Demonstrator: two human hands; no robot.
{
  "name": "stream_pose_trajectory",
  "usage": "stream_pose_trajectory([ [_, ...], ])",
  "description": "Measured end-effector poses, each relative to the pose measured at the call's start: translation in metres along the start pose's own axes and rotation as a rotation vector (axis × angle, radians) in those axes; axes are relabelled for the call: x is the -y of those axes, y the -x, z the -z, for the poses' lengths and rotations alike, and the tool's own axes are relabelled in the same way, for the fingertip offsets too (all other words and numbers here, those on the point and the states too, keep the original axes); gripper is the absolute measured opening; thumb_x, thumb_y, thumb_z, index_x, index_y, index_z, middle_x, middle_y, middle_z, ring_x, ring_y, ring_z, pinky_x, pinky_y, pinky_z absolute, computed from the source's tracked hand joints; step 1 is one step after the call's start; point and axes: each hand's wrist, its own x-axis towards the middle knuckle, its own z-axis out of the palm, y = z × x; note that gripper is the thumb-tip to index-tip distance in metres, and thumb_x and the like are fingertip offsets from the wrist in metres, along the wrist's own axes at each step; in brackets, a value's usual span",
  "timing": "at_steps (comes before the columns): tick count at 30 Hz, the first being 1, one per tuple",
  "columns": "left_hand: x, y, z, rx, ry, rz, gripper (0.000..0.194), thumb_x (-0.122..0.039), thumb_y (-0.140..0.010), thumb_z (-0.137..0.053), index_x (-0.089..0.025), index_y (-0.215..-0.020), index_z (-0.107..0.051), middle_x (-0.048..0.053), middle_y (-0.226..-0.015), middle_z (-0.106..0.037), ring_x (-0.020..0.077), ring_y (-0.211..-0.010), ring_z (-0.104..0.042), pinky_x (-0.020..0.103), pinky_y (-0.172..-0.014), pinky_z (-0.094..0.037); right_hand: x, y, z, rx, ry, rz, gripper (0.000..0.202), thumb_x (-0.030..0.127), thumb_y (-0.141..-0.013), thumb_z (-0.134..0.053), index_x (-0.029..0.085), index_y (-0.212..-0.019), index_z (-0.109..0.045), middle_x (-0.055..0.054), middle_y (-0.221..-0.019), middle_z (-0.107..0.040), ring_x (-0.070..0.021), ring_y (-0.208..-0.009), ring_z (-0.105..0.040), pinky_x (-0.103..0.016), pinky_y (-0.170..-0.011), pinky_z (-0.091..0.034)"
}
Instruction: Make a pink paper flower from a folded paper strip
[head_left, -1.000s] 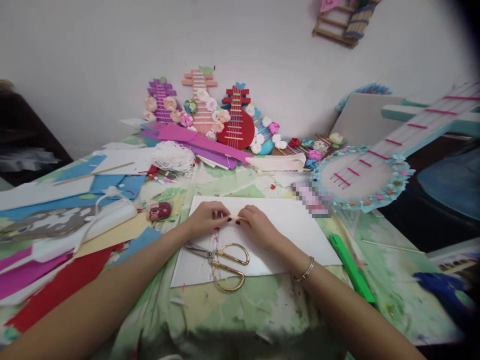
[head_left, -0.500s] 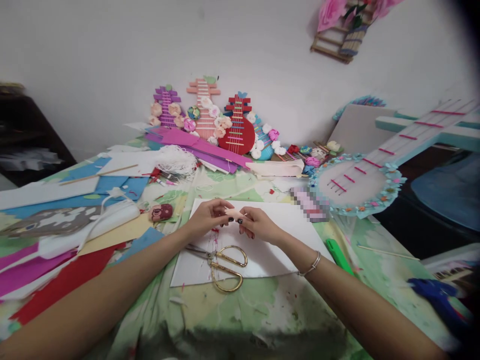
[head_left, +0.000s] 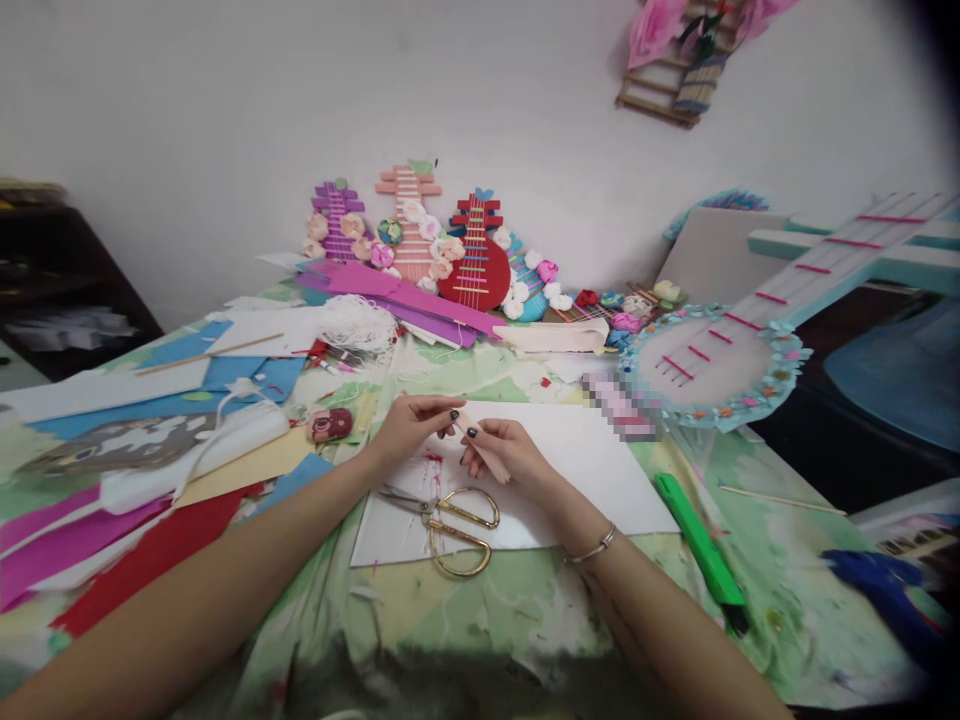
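A strip of pale peach paper (head_left: pixel 491 462), maybe crepe paper, is held between my two hands above a white board (head_left: pixel 592 490). At its upper end, the thumb and fingers of my left hand (head_left: pixel 409 430) pinch the strip. My right hand (head_left: pixel 519 452) grips it just beside, and the loose end slants down past the fingers. Below the hands lie scissors (head_left: pixel 429 508) with gold loop handles, their blades pointing left. Red scraps and marks show near the blades.
Right of the board are a green utility knife (head_left: pixel 701 540), a blue glue gun (head_left: pixel 877 585) and a large flower-edged lute model (head_left: pixel 712 365). Coloured sheets (head_left: pixel 150 560) cover the left side. Smaller decorated lutes (head_left: pixel 472 265) lean on the wall behind white string (head_left: pixel 356 325).
The peach paper, bunched up between the fingertips before, now shows as a long strip hanging toward the right. My right hand has turned and sits slightly lower. The view has shifted a little.
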Motion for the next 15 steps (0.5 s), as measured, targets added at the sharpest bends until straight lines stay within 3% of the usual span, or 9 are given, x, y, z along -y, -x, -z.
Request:
stream_pose_trajectory([
  [2, 0.001, 0.0, -0.002, -0.021, 0.035, 0.011, 0.03, -0.024, -0.068, -0.063, -0.011, -0.095, -0.07, 0.002, -0.061, -0.063, 0.0106, -0.057, -0.054, 0.024, -0.058, -0.045, -0.001, 0.001, -0.001, 0.006, 0.002, 0.002, 0.034, 0.043, -0.066, -0.067, 0.013, -0.077, -0.053, -0.002, -0.061, -0.064, -0.0088, -0.045, -0.055, -0.02, -0.044, -0.042],
  [5, 0.006, -0.001, -0.004, -0.058, 0.086, 0.047, 0.026, -0.024, -0.067, -0.064, -0.011, -0.088, -0.071, 0.003, -0.06, -0.064, 0.0108, -0.056, -0.055, 0.024, -0.058, -0.045, 0.0, 0.004, -0.002, -0.003, 0.036, 0.015, 0.033, 0.043, -0.07, -0.064, 0.014, -0.082, -0.054, 0.0, -0.059, -0.062, -0.0059, -0.037, -0.047, -0.018, -0.035, -0.029],
  [9, 0.01, -0.003, -0.005, -0.077, 0.198, 0.078, 0.025, -0.023, -0.065, -0.066, -0.01, -0.086, -0.07, 0.003, -0.061, -0.064, 0.0107, -0.057, -0.056, 0.024, -0.058, -0.046, 0.001, 0.007, -0.002, -0.002, 0.045, 0.04, 0.031, 0.04, -0.073, -0.061, 0.012, -0.086, -0.057, 0.003, -0.056, -0.055, -0.0028, -0.036, -0.036, -0.018, -0.036, -0.021],
  [15, 0.009, -0.002, -0.007, -0.076, 0.273, 0.125, 0.024, -0.022, -0.063, -0.069, -0.009, -0.084, -0.07, 0.003, -0.059, -0.064, 0.01, -0.056, -0.056, 0.024, -0.06, -0.047, -0.001, 0.009, 0.002, 0.013, 0.028, -0.009, 0.027, 0.032, -0.066, -0.066, 0.01, -0.081, -0.06, 0.0, -0.057, -0.056, -0.0079, -0.048, -0.05, -0.02, -0.046, -0.033],
])
